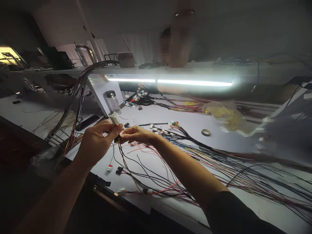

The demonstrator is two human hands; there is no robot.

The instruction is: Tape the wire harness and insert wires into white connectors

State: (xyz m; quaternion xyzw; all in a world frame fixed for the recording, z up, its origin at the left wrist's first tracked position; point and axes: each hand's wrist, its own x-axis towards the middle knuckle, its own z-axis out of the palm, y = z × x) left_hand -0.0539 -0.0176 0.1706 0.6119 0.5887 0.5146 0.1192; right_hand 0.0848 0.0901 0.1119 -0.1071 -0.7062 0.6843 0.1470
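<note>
Fingers (110,126) of left hand (94,144) clamp connector (114,118), right hand's (136,135) pinch wires (120,148), tape roll (206,132) nearby

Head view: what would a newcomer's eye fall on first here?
The two hands meeting at the centre: the left hand grips a white connector, the right hand pinches the dark wires below it. Behind glows a long light strip; loose wires sprawl across the white table.
</note>
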